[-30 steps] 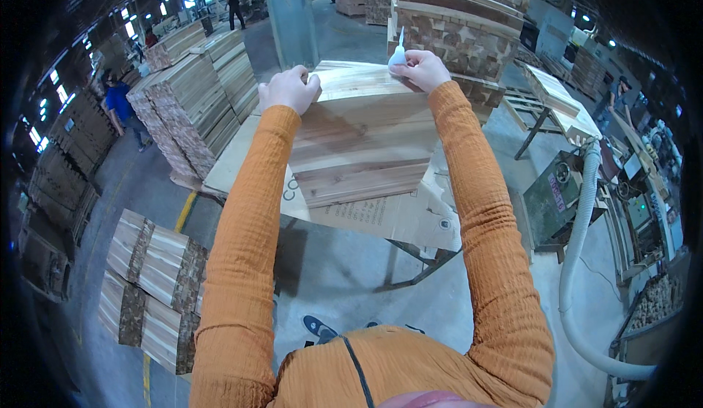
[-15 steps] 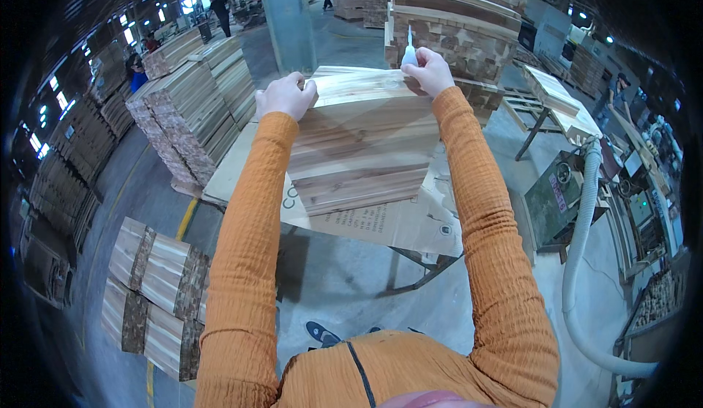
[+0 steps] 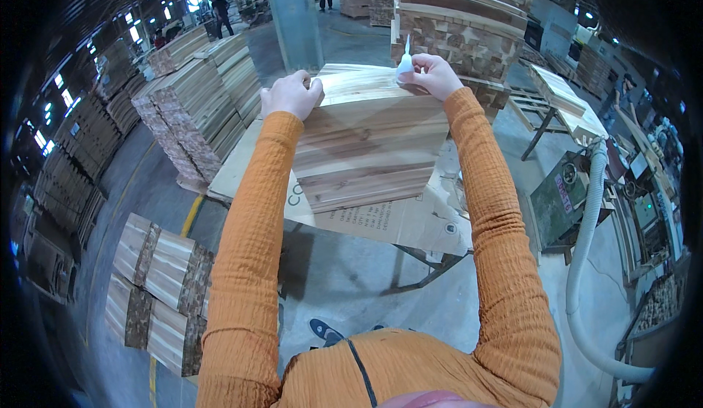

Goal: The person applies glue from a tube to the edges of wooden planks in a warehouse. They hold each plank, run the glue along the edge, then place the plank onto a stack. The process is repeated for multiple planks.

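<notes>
A striped wooden panel [image 3: 370, 144] rests on a printed cardboard sheet [image 3: 428, 226] laid over a table. Along its far side shows a paler wooden face [image 3: 360, 83]. My left hand [image 3: 291, 96] is closed on the panel's far left corner, its fingers curled over the edge. In my right hand [image 3: 435, 77] is a small white squeeze bottle [image 3: 404, 65], its thin nozzle pointing upward. The bottle is above the far right part of the panel, pinched between thumb and fingers. Some fingertips of both hands are hidden.
Stacked boards [image 3: 194, 104] stand left of the table, and a taller wood stack [image 3: 461, 31] rises behind it. More wooden pieces [image 3: 157, 291] lie at the lower left. On the right are a green machine [image 3: 558, 199] and a pale hose [image 3: 582, 261]. Other people stand farther off.
My right hand has shifted the squeeze bottle slightly left and down relative to the panel. My left hand stays at the far left corner. The whole view has shifted a little.
</notes>
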A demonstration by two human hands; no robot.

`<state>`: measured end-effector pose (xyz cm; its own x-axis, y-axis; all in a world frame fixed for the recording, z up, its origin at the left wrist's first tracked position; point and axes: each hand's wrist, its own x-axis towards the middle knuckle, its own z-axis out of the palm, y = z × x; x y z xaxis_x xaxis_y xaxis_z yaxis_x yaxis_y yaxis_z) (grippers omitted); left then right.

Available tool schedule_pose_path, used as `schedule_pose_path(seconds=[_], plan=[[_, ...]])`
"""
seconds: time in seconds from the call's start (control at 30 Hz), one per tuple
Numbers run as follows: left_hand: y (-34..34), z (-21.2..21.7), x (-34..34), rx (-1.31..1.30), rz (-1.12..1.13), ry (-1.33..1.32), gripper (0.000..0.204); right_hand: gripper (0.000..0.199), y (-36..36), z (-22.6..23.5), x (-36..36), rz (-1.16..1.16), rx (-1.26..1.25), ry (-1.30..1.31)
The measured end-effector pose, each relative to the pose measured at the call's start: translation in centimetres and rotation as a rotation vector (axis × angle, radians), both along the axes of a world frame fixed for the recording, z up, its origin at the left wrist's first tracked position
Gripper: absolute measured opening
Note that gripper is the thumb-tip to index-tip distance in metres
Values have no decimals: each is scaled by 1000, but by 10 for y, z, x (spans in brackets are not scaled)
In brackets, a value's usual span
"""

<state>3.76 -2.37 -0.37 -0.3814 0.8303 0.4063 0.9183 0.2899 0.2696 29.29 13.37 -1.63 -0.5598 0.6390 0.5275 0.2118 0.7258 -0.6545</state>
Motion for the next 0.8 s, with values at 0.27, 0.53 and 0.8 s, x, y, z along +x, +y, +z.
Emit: schedule_pose_path(seconds=[0.27, 0.53, 0.8], plan=[[-3, 1, 1, 28, -12, 3, 44, 26, 9, -5, -4, 16, -9, -2], [-7, 0, 2, 28, -8, -39, 41, 25, -5, -3, -11, -87, -75, 15], [-7, 0, 3, 53, -20, -28, 43, 32, -5, 2, -4, -219, 18, -35]])
